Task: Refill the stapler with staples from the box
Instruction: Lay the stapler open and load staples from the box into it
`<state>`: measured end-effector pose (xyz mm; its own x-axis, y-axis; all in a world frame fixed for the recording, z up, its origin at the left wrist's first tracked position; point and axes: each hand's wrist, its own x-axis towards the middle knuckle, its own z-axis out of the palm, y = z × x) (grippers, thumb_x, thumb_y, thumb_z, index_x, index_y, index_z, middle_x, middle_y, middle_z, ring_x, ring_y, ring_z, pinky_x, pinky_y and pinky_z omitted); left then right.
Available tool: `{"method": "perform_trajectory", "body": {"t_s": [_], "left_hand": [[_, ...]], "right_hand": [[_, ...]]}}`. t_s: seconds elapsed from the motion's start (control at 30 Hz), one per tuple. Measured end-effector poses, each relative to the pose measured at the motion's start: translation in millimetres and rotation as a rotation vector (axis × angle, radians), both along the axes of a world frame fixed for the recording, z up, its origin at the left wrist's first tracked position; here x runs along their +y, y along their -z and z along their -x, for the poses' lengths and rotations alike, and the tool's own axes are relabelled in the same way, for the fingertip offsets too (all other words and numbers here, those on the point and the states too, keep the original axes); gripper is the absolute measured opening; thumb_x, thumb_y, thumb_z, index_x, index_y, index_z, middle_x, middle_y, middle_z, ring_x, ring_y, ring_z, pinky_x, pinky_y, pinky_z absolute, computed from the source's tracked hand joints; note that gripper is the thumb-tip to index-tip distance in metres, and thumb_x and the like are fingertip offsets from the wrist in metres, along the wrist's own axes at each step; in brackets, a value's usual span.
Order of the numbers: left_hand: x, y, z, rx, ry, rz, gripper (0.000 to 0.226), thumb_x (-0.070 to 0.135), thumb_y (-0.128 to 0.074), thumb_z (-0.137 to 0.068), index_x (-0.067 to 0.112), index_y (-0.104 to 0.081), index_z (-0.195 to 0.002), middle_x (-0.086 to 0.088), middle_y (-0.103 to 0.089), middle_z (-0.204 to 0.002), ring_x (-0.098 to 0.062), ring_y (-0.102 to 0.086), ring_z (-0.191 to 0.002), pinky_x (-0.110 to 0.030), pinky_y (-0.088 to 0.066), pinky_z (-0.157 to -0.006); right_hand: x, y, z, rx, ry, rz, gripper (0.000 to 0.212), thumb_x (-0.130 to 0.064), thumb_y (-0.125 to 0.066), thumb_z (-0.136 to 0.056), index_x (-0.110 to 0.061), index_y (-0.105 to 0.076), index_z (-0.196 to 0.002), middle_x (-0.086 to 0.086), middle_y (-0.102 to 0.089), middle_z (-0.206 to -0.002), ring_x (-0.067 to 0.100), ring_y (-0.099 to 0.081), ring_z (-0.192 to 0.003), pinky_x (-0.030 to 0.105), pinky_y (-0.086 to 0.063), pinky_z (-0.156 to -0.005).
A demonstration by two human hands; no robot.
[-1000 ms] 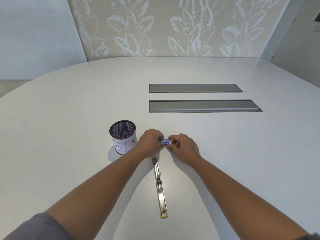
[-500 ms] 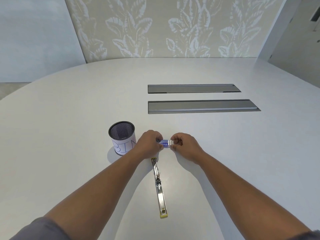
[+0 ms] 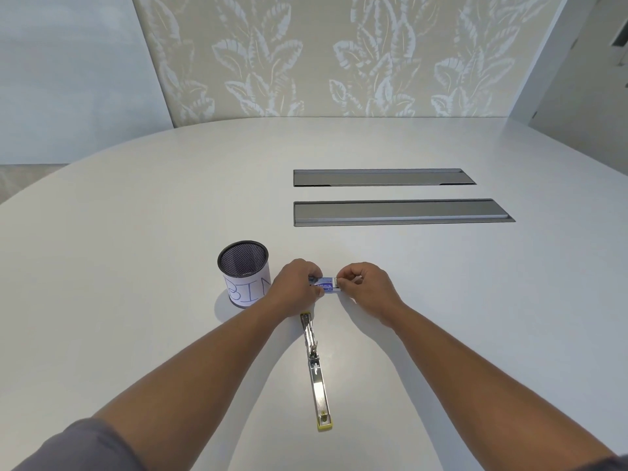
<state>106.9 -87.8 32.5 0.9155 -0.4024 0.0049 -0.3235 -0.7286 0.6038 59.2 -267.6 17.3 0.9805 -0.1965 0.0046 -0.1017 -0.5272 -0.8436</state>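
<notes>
A small blue and white staple box [image 3: 325, 284] lies on the white table [image 3: 136, 232] between my two hands. My left hand [image 3: 295, 287] grips its left end. My right hand [image 3: 365, 287] pinches its right end, where a white inner tray edge shows. The stapler [image 3: 316, 372] lies flat and fully opened out on the table just in front of my hands, metal channel up, its yellow end nearest me. Its far end is tucked under my left wrist.
A black mesh cup [image 3: 244, 271] with a paper label marked "BIN" stands just left of my left hand. Two long grey cable hatches [image 3: 401, 212] sit flush in the table farther back. A leaf-patterned wall lies beyond the far edge.
My right hand has drawn slightly to the right, and a bit more of the box's white end shows. Stapler and cup have not moved.
</notes>
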Motion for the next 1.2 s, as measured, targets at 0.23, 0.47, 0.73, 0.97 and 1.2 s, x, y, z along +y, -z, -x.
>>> {"method": "perform_trajectory", "body": {"t_s": [0.23, 0.47, 0.73, 0.97, 1.2], "left_hand": [[0.7, 1.2, -1.5, -0.002, 0.006, 0.006, 0.027, 0.019, -0.076, -0.085, 0.016, -0.071, -0.112, -0.002, -0.059, -0.110, -0.019, -0.057, -0.098, -0.033, -0.048, -0.086], [1.3, 1.7, -1.0, -0.011, 0.005, 0.018, 0.029, 0.018, -0.076, -0.085, 0.015, -0.071, -0.113, -0.002, -0.060, -0.110, -0.017, -0.055, -0.095, -0.031, -0.047, -0.084], [0.9, 1.1, -0.1, -0.009, 0.003, 0.031, 0.027, 0.018, -0.075, -0.085, 0.015, -0.071, -0.112, -0.003, -0.060, -0.110, -0.018, -0.055, -0.095, -0.033, -0.048, -0.085], [0.5, -0.4, 0.7, 0.005, -0.009, 0.049, 0.028, 0.016, -0.076, -0.084, 0.014, -0.070, -0.111, -0.005, -0.061, -0.112, -0.022, -0.059, -0.101, -0.035, -0.049, -0.087], [1.0, 1.0, 0.8, 0.003, -0.019, 0.047, 0.028, 0.017, -0.075, -0.084, 0.016, -0.070, -0.112, -0.003, -0.061, -0.113, -0.020, -0.059, -0.100, -0.032, -0.048, -0.085]], "right_hand": [[0.7, -15.4, -7.5, 0.093, -0.052, 0.107, 0.010, -0.012, -0.067, -0.090, -0.017, -0.076, -0.091, 0.007, -0.069, -0.096, 0.019, -0.057, -0.070, 0.040, -0.057, -0.065], [4.3, -23.4, -13.3, 0.110, -0.102, 0.255, 0.008, -0.009, -0.067, -0.091, -0.011, -0.074, -0.091, 0.008, -0.070, -0.100, 0.021, -0.059, -0.072, 0.041, -0.059, -0.073], [3.1, -23.5, -13.4, 0.138, -0.093, 0.212, 0.004, -0.012, -0.069, -0.092, -0.012, -0.074, -0.091, 0.007, -0.072, -0.095, 0.027, -0.067, -0.073, 0.046, -0.062, -0.070], [4.0, -26.7, -15.4, 0.183, -0.078, 0.178, 0.008, -0.012, -0.068, -0.092, -0.017, -0.067, -0.087, 0.002, -0.065, -0.092, 0.020, -0.059, -0.067, 0.036, -0.056, -0.061], [1.2, -27.9, -11.1, 0.189, -0.058, 0.062, 0.008, -0.017, -0.069, -0.090, -0.015, -0.069, -0.083, 0.004, -0.069, -0.072, 0.012, -0.053, -0.049, 0.020, -0.040, -0.043]]}}
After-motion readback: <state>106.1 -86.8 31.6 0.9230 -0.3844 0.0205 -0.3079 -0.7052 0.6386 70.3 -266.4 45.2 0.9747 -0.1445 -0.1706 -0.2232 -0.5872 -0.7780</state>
